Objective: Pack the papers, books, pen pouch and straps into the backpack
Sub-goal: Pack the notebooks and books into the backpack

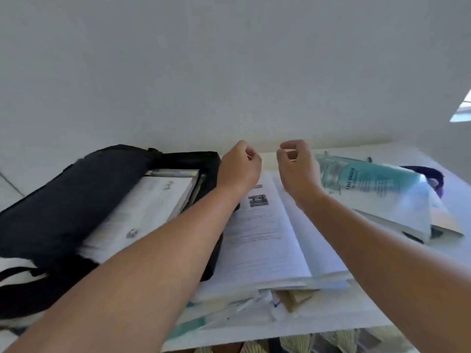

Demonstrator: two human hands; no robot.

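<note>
At nine o'clock the black backpack (pixel 63 200) lies open, a stack of papers (pixel 142 215) resting in its mouth. Toward centre, the left hand (pixel 238 169) is raised at twelve o'clock, fingers curled inward, holding nothing visible. Just beside it the right hand (pixel 298 169) is likewise loosely fisted and empty. Below both, an open book (pixel 265 240) lies on the white table (pixel 356 312). At two o'clock a teal-covered book (pixel 369 184) lies tilted on other books; its title is too blurred to read.

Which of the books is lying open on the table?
The white book in the middle, under the two forearms, shows its printed pages. The teal book at right is closed, and another book sits in the backpack.
</note>
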